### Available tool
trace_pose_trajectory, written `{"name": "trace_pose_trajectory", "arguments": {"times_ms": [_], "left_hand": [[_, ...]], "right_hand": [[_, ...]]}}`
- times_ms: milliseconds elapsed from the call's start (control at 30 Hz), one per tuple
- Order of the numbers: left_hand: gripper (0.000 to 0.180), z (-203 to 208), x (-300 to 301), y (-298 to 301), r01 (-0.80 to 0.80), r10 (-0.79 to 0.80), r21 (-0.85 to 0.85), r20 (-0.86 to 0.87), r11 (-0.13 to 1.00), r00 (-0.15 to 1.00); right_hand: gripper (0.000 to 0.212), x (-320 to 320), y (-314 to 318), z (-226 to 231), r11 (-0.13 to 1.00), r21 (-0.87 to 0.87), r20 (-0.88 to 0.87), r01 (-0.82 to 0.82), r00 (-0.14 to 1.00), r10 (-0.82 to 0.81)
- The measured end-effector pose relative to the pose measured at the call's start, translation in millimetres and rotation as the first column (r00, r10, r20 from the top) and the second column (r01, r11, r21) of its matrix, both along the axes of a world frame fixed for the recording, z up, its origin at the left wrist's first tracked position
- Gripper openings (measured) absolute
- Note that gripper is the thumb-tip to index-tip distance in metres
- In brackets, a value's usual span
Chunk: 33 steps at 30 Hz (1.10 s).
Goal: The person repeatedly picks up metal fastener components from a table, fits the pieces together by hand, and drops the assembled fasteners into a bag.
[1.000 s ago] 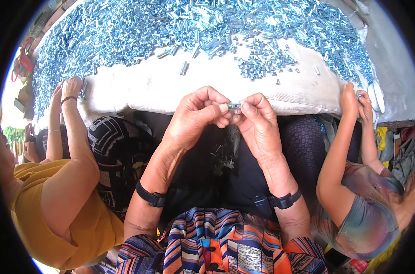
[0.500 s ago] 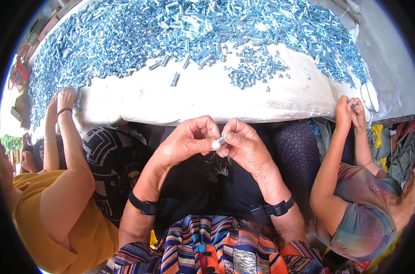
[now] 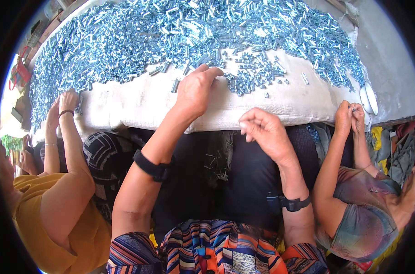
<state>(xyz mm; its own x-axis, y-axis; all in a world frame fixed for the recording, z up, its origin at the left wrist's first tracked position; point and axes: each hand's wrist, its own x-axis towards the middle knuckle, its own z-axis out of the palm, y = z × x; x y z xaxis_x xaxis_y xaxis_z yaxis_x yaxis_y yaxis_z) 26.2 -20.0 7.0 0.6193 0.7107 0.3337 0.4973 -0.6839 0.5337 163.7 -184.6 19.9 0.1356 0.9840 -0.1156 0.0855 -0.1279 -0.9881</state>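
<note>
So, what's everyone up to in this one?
Small metal pieces are heaped on a pale cloth. The camera wearer's left hand is at the near edge of the heap, its fingertips by the pieces; whether it grips one can't be told. The right hand is at the cloth's front edge, fingers curled, with no piece visible in it. Two co-workers sit alongside: the left one's hands and the right one's hands are at the cloth too.

Site: workshop, informal by appearance. Evidence: 1 cloth-covered work surface (image 3: 148, 105) heaped with small metal parts (image 3: 125, 45); mustard-topped co-worker (image 3: 66, 210) at left, multicolour-topped co-worker (image 3: 365, 214) at right, both along its near edge.
</note>
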Motion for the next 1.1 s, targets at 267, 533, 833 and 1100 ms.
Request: {"name": "trace_pose_trajectory", "arguments": {"times_ms": [267,533,833,1100], "left_hand": [[0.016,-8,32,16,0.006,0.012,0.095,-0.194,0.995,0.981],[0.011,-4,27,14,-0.023,0.029,0.042,-0.141,0.999,0.99],[0.013,8,-3,6,0.055,-0.045,-0.145,0.073,0.988,0.996],[0.014,7,-30,-6,0.085,-0.028,-0.291,0.194,0.953,0.981]], "right_hand": [[0.01,67,71,3,0.952,0.184,0.423,0.244,0.855,-0.3],[0.011,102,146,-6,0.891,0.428,0.662,0.152,0.618,-0.424],[0.023,94,206,-1,0.996,0.072,0.968,0.047,0.236,-0.081],[0.021,85,186,5,0.994,-0.096,0.926,0.06,0.372,0.067]]}}
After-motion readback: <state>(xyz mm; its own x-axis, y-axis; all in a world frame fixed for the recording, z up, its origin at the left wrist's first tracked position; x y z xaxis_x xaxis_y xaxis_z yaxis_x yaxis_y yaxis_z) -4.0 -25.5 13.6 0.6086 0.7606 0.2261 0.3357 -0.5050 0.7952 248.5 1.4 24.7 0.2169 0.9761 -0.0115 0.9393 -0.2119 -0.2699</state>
